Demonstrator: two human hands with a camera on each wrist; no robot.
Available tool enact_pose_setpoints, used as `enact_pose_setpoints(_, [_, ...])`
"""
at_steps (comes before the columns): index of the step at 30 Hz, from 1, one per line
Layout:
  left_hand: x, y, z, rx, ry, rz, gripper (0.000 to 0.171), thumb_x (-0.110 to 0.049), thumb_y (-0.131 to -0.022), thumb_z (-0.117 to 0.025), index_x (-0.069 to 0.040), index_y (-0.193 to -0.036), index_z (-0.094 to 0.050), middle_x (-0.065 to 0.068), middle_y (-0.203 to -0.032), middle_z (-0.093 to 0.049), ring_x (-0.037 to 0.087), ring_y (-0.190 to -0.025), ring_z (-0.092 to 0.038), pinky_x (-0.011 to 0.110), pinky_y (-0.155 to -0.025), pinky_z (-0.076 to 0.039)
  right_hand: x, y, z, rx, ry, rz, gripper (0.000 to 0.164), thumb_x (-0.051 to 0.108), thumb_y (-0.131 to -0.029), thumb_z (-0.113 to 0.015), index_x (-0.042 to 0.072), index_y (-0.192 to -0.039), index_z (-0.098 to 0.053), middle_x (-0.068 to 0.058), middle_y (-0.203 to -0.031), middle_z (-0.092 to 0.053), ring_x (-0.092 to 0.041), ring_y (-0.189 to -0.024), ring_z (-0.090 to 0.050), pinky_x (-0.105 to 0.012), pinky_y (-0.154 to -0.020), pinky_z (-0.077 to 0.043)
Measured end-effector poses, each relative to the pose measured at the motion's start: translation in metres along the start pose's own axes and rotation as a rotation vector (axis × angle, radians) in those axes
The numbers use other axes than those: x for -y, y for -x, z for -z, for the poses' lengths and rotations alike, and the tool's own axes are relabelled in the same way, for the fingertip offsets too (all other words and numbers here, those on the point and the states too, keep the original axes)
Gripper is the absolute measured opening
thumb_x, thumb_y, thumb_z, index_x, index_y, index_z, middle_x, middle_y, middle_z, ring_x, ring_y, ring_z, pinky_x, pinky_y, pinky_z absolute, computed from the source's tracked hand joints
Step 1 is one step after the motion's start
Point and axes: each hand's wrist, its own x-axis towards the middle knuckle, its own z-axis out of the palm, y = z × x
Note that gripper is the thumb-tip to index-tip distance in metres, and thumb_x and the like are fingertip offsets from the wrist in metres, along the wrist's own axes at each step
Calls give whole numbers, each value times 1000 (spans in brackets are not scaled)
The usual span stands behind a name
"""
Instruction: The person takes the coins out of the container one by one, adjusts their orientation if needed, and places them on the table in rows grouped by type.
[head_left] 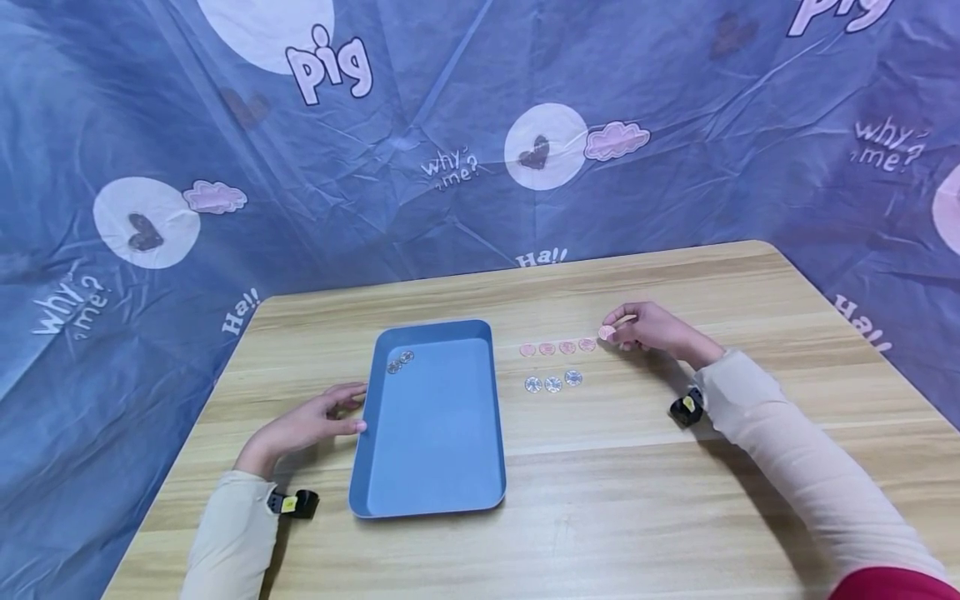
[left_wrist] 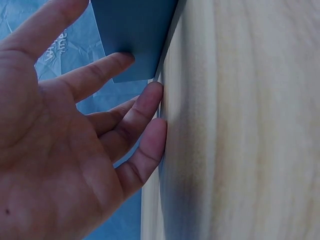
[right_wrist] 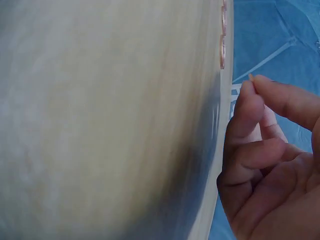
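My right hand [head_left: 648,327] pinches a pink coin [head_left: 607,332] between thumb and fingertips, at the right end of a row of several pink coins [head_left: 567,347] on the table. In the right wrist view only the thin edge of the held coin [right_wrist: 251,77] shows. Nearer to me lie three silver coins [head_left: 553,384]. My left hand [head_left: 318,422] touches the left wall of a blue tray [head_left: 427,442], its fingers spread and loosely bent. In the left wrist view a fingertip rests against the tray's side [left_wrist: 135,30]. Two dark silver coins [head_left: 401,362] lie at the tray's far left corner.
Everything stands on a light wooden table [head_left: 637,508]. A blue printed cloth [head_left: 390,183] hangs behind the table's far edge and along its sides. Each wrist carries a small black camera, such as the right one [head_left: 686,408].
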Motion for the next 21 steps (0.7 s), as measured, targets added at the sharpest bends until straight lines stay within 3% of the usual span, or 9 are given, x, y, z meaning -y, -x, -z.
enact_pose_setpoints(12, [0,1,0,1,-1,3,72,-39,-92,-63,-11,-151,-33,20,-155,-28,45,-138,-32,63,-110,-30,-4,-2,-1,26,93,-12,35,10,-88,-65,-6,-117,-55,4,-66,-53,-5,-53,-41,-20,-47,-34])
enact_pose_setpoints(21, [0,1,0,3,0,4,72,-39,-92,-63,-11,-151,-33,20,-154,-30,45,-138,-32,63,-109,-30,-1,-5,-5,-24,260,32,29,9,-86,-67,-7,-109,-60,3,-68,-51,-10,-62,-46,-23,-55,-39])
